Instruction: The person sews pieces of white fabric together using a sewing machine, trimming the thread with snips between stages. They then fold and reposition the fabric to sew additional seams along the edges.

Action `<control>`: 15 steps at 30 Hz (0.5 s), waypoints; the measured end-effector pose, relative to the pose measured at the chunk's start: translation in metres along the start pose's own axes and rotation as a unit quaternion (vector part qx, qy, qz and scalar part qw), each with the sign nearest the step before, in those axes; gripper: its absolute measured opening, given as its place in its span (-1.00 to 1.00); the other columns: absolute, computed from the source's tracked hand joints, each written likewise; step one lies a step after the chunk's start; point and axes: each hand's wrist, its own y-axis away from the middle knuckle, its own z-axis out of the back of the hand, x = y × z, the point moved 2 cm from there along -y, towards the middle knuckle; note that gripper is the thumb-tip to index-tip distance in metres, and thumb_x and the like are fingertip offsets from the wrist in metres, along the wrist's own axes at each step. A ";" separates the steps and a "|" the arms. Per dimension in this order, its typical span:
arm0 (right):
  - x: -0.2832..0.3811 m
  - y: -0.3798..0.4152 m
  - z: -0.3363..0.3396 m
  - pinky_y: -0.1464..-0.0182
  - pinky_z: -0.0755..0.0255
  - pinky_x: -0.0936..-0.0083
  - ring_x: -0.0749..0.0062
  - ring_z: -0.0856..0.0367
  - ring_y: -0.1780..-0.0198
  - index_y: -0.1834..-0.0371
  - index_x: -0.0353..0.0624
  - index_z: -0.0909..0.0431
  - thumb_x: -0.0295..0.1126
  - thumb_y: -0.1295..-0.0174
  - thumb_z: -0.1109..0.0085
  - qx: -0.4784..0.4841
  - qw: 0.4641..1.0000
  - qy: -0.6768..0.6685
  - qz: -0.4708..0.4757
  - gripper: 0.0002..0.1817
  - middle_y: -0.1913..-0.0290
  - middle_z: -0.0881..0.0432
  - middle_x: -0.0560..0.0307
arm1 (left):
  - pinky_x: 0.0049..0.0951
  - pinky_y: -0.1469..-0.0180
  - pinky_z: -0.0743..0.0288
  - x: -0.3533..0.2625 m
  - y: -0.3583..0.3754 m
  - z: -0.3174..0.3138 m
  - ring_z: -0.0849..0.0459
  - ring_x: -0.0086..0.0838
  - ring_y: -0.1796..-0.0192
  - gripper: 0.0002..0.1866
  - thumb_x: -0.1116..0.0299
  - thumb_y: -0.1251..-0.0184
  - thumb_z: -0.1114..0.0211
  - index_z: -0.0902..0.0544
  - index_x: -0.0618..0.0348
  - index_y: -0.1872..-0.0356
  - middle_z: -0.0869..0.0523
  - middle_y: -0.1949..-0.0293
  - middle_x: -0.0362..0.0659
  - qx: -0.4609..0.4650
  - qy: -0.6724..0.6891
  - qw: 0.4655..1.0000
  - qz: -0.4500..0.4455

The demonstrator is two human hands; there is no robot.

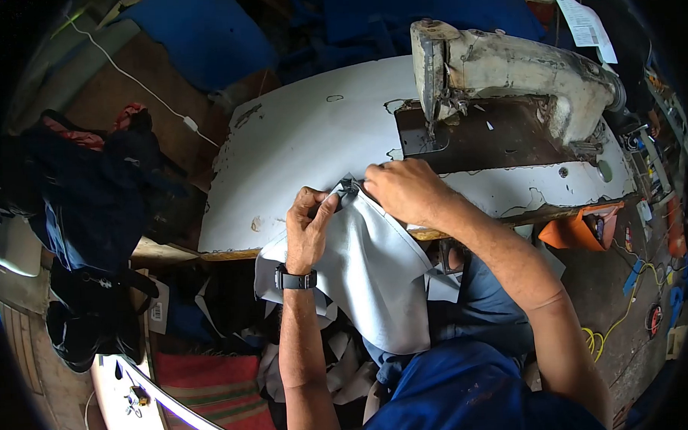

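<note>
A piece of silvery-grey fabric (372, 267) hangs from the front edge of the white sewing table (303, 125) down over my lap. My left hand (311, 220), with a black watch at the wrist, pinches the fabric's top corner between thumb and fingers. Close on the other side of that corner, my right hand (407, 188) is closed on the fabric's edge, its fingertips partly hidden behind the knuckles. A dark patch of the material shows between the two hands. The sewing machine (506, 73) stands just beyond my right hand, with its needle area apart from the fabric.
A dark blue bag or garment (85, 186) hangs at the left. An orange pouch (583, 228) is attached under the table's right front edge. A yellow cable (613, 327) lies on the floor at right. Red striped cloth (210, 394) lies below left.
</note>
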 end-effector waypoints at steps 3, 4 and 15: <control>-0.021 0.005 0.010 0.20 -0.67 -0.04 -0.13 -0.83 0.32 0.08 -0.20 -0.67 -0.19 -0.61 -0.25 -0.055 0.997 -0.038 -0.034 -0.73 0.38 -0.79 -0.15 | -0.49 0.09 -0.45 0.000 0.002 -0.001 -0.54 -0.64 0.19 -0.70 0.17 -0.64 -0.47 -0.78 0.26 0.15 -0.66 0.24 -0.32 0.001 0.003 1.000 -0.012; -0.026 0.011 0.017 0.22 -0.65 -0.01 -0.14 -0.82 0.32 0.06 -0.20 -0.67 -0.20 -0.59 -0.28 -0.069 0.996 -0.046 -0.044 -0.74 0.36 -0.78 -0.17 | -0.49 0.09 -0.46 -0.001 0.002 -0.002 -0.55 -0.64 0.19 -0.69 0.16 -0.65 -0.46 -0.78 0.25 0.14 -0.69 0.25 -0.32 0.006 0.010 1.000 -0.015; -0.034 0.042 0.006 0.36 -0.39 0.62 0.76 -0.46 0.41 0.19 -0.21 -0.65 -0.16 -0.60 -0.38 0.130 0.846 -0.513 -0.068 -0.68 0.44 -0.54 0.40 | -0.47 0.07 -0.43 -0.017 0.006 -0.033 -0.54 -0.57 0.16 -0.67 0.24 -0.45 -0.63 -0.89 0.16 -0.12 -0.68 0.27 -0.29 0.122 0.030 0.991 -0.053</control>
